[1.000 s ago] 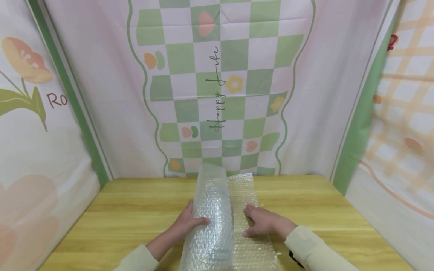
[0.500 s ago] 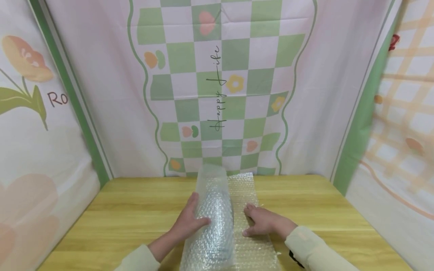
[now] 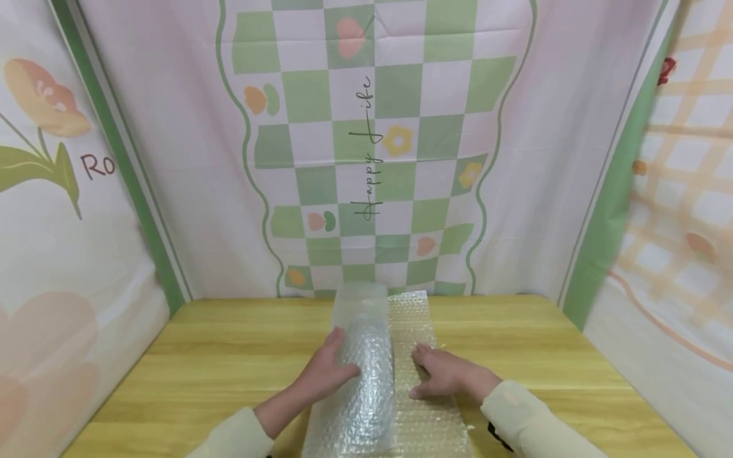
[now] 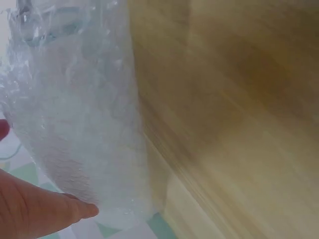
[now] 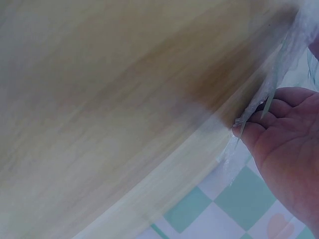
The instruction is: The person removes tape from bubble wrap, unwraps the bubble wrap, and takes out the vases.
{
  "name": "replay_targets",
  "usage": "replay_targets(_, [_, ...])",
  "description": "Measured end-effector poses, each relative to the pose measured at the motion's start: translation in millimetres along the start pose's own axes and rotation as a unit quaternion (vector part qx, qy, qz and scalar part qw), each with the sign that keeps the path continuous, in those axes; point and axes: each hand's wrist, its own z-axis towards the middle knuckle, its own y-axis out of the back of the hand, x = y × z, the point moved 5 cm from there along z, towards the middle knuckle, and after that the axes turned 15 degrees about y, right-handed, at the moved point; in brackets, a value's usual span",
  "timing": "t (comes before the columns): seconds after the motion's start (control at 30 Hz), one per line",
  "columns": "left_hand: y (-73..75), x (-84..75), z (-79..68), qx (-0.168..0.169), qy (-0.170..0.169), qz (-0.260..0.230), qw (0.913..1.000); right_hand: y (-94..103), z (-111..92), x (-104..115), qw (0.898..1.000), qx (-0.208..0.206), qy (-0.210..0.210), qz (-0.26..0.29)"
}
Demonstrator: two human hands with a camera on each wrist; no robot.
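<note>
Seen from your head camera, a long, rounded bundle of shiny, clear bubble wrap [image 3: 369, 401] lies in front of you on a yellow wood-grain table [image 3: 515, 343]. Its long axis runs nearly from 12 o'clock to 6 o'clock, and its near end runs out of view. A flat, clear strip of the same bubble wrap [image 3: 424, 416] lies just beside it at 3 o'clock.

Your left hand [image 3: 326, 372] is the nearer one: the bundle lies at its 3 o'clock, and the hand touches it. Its fingers reach along the 9 o'clock side, thumb spread well away and resting on top, so it braces the bundle without closing round it.

Your right hand [image 3: 446, 374] rests on the flat strip, with the bundle at its 9 o'clock, near but apart. Its thumb and forefinger are spread, the other fingers lightly bent; it seems to press the strip down rather than grasp it. What the bundle contains, you cannot tell.
</note>
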Motion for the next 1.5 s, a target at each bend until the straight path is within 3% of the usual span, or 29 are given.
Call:
replay_targets(0.37, [-7.2,-3.7,0.6,0.013,0.016,0.01,0.9997,0.7,2,1,1.0,-0.003,0.002,-0.002])
replay_targets(0.8, [-16.4,-1.6,0.4,-0.016,0.006,0.045,0.9988,0.5,1,2,1.0,-0.005,-0.008,0.004])
replay_targets(1.5, [-8.8,0.9,-1.5,-0.029,-0.006,0.028,0.9992,0.8,2,0,1.0,-0.008,-0.007,0.003])
